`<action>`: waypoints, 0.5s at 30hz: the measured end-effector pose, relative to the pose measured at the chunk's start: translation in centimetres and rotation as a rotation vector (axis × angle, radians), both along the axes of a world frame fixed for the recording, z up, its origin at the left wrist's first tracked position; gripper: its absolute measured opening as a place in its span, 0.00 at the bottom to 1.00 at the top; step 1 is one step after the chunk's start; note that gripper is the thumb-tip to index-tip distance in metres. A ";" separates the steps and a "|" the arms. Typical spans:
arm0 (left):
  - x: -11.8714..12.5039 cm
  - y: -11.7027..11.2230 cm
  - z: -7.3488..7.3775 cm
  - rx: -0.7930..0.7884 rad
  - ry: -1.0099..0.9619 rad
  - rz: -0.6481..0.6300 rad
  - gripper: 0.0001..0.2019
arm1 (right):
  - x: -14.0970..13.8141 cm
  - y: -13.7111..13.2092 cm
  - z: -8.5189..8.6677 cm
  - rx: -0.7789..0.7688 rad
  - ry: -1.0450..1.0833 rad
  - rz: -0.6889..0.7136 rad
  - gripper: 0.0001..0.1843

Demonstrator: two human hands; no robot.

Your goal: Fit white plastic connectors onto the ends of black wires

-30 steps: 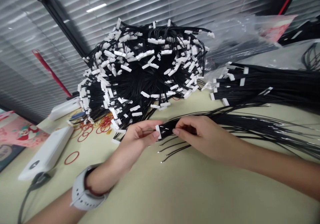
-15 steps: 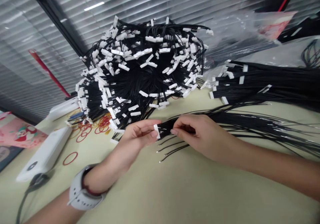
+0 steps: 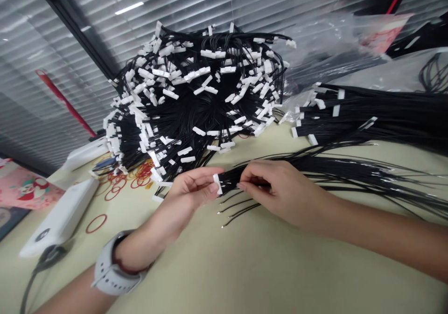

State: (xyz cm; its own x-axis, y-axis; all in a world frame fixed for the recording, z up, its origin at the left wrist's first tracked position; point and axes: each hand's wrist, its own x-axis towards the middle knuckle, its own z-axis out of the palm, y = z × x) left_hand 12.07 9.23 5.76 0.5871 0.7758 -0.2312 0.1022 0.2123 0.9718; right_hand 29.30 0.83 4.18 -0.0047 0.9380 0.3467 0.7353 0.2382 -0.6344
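Note:
Between the thumb and fingers of my left hand (image 3: 191, 190) is a small white connector housing (image 3: 217, 184). My right hand (image 3: 276, 185) is pinched just to the right of it, over black wires (image 3: 231, 176); its fingertips seem to hold a wire, though the grip is partly hidden. Below my right hand several loose wires with bare metal tips (image 3: 229, 220) fan out to the left above the table. A long bundle of black wires (image 3: 350, 169) runs from behind my right hand toward the right edge.
A large heap of black cables with white connectors (image 3: 203, 104) stands at the back. More connectored cables (image 3: 378, 115) lie at right beside clear plastic bags (image 3: 322, 48). Rubber bands (image 3: 96, 223) and a white power strip (image 3: 61, 218) are at left on the table (image 3: 266, 272).
The whole view has shifted slightly, moving things a little to the left. Both hands keep nearly the same pose beside the connector housing.

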 end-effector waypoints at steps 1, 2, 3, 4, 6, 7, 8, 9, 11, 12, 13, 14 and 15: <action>0.0 0.0 0.0 0.001 -0.002 0.000 0.12 | 0.0 0.0 0.0 0.001 -0.004 0.001 0.07; 0.0 0.0 0.0 0.004 -0.003 -0.001 0.12 | 0.0 -0.1 0.1 0.001 -0.006 0.002 0.07; 0.0 0.0 0.0 0.008 -0.006 -0.003 0.11 | 0.0 -0.1 0.1 0.000 -0.007 0.003 0.06; 0.0 0.0 0.0 0.013 -0.007 -0.007 0.11 | 0.0 -0.1 0.2 -0.001 -0.008 0.006 0.06; 0.0 0.0 0.0 0.019 -0.008 -0.015 0.11 | -0.1 -0.2 0.3 -0.005 -0.002 0.014 0.06; 0.0 0.0 -0.1 0.020 -0.010 -0.019 0.11 | -0.1 -0.2 0.4 -0.008 0.006 0.019 0.06; 0.0 0.0 -0.1 0.019 -0.013 -0.022 0.11 | 0.0 -0.2 0.4 -0.010 0.018 0.023 0.06; 0.0 0.0 -0.1 0.016 -0.018 -0.024 0.11 | 0.0 -0.2 0.5 -0.015 0.030 0.029 0.06; -0.1 0.0 -0.1 0.010 -0.028 -0.027 0.11 | 0.1 -0.1 0.6 -0.022 0.057 0.045 0.07; -0.1 0.0 -0.1 0.007 -0.032 -0.028 0.11 | 0.2 -0.1 0.6 -0.029 0.070 0.058 0.07; -0.1 0.0 -0.1 0.002 -0.034 -0.030 0.11 | 0.3 0.0 0.6 -0.040 0.081 0.074 0.07; -0.1 0.0 -0.1 -0.001 -0.037 -0.032 0.11 | 0.4 0.0 0.6 -0.051 0.093 0.088 0.07; -0.1 0.0 -0.1 -0.004 -0.040 -0.034 0.11 | 0.4 0.1 0.6 -0.062 0.103 0.099 0.07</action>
